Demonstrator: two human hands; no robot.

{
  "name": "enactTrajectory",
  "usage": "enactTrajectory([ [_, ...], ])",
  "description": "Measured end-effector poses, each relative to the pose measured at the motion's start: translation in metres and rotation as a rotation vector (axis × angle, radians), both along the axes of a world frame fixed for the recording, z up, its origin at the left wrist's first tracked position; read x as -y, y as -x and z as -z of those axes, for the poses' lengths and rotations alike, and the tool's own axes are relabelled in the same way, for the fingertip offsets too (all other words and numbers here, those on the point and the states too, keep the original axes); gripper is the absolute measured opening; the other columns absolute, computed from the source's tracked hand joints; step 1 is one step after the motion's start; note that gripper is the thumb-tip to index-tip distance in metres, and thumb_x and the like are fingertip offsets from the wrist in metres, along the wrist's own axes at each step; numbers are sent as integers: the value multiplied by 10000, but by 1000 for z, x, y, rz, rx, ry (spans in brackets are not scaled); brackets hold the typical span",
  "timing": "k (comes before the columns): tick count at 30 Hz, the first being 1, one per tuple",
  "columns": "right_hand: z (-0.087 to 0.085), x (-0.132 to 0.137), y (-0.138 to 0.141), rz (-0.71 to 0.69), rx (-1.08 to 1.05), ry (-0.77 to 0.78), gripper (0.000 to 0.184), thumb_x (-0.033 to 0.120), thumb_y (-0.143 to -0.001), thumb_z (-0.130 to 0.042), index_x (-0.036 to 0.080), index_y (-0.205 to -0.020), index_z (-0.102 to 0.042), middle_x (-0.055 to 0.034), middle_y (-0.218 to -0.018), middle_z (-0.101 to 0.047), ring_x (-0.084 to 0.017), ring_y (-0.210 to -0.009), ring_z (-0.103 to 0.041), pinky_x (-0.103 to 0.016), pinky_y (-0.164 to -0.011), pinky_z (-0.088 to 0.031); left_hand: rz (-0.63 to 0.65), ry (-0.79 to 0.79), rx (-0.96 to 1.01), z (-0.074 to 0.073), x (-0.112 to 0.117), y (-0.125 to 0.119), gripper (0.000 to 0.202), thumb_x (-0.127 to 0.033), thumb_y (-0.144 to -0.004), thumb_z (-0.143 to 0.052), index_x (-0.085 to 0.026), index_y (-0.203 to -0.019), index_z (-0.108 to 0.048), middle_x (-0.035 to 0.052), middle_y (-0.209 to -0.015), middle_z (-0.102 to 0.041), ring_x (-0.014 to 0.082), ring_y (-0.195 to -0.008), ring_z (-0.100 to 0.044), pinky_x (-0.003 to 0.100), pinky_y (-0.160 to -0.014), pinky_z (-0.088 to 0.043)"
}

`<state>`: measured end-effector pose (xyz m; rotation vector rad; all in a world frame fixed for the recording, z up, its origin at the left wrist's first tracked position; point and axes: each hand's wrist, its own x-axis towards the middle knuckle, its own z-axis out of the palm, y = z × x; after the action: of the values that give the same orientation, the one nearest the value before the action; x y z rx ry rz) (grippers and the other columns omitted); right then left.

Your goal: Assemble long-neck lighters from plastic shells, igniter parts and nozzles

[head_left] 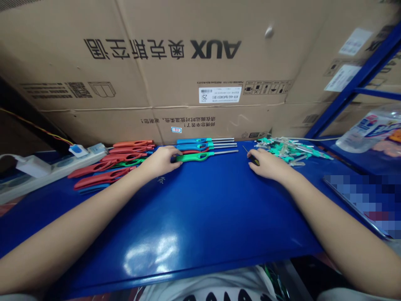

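Observation:
My left hand point(160, 162) is closed at the handle end of a green long-nosed lighter point(192, 157), its thumb and forefinger around the tip. The lighter lies flat on the blue table point(200, 209), metal tube pointing right. Just behind it, several blue lighters point(189, 147) and a red one lie in a row. My right hand point(266, 164) grips a small screwdriver point(255, 160) with a dark and yellow handle; its thin shaft points up and left. Beside that hand is a heap of small green and clear plastic parts point(291, 151).
Red, blue and green lighter handles point(106, 165) are piled left of my left hand. A white power strip point(62, 169) with plugs runs along the left edge. A large cardboard box point(169, 83) stands behind the table. A plastic bottle point(360, 131) lies beyond the blue frame point(354, 79) at right.

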<state>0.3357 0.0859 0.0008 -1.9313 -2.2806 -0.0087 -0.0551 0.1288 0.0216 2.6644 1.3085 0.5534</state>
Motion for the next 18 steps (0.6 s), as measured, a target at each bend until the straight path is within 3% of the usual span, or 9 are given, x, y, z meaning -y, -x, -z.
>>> enactTrajectory([
  [2,0,0,3,1,3,-63,318,293,-909,-565,174,-1173,-697,-167,-1145,-642,-322,-1031,-650,-450,-877,-526,-13,5,-5,-13,0,6,319,-394,-827,-651,-169,-1034,-740,107,-1028,-745,263,-900,-703,393,-866,-547],
  [5,-4,-1,7,-70,-95,-280,271,304,-899,-580,177,-1062,-755,-166,-1124,-667,-349,-1129,-613,-475,-938,-510,-205,26,-11,-38,-3,23,283,-395,-854,-632,-189,-1010,-747,68,-971,-753,240,-888,-694,337,-838,-525],
  [8,-13,1,13,-38,-287,-361,284,273,-911,-524,197,-1056,-757,-107,-934,-730,-272,-867,-682,-412,-807,-538,-459,88,-199,-61,-6,45,253,-359,-891,-607,-184,-1008,-747,44,-943,-745,206,-854,-654,301,-825,-495],
  [9,-16,3,16,5,-332,-347,303,271,-917,-507,199,-1080,-752,-87,-850,-731,-245,-746,-673,-387,-733,-532,-488,110,-238,-65,-7,53,270,-356,-896,-610,-162,-1021,-748,56,-942,-741,205,-844,-636,308,-821,-487],
  [12,-21,10,23,55,-361,-304,348,247,-924,-469,196,-1146,-731,-74,-795,-723,-224,-663,-657,-353,-658,-506,-565,161,-306,-72,-9,71,240,-335,-867,-679,-129,-956,-765,53,-819,-716,198,-787,-577,315,-804,-477],
  [15,-17,13,24,5,-220,-260,366,240,-916,-486,188,-1210,-697,-129,-1049,-710,-269,-873,-688,-380,-746,-527,-604,221,-342,-69,-12,81,231,-353,-847,-732,-131,-897,-768,23,-710,-683,177,-734,-549,298,-792,-475],
  [18,-7,9,16,81,-4,-159,430,355,-883,-597,157,-1259,-668,-202,-1223,-617,-355,-1033,-655,-445,-799,-533,-615,251,-353,-64,-15,84,253,-379,-871,-719,-135,-915,-773,21,-697,-667,179,-717,-549,314,-796,-475],
])
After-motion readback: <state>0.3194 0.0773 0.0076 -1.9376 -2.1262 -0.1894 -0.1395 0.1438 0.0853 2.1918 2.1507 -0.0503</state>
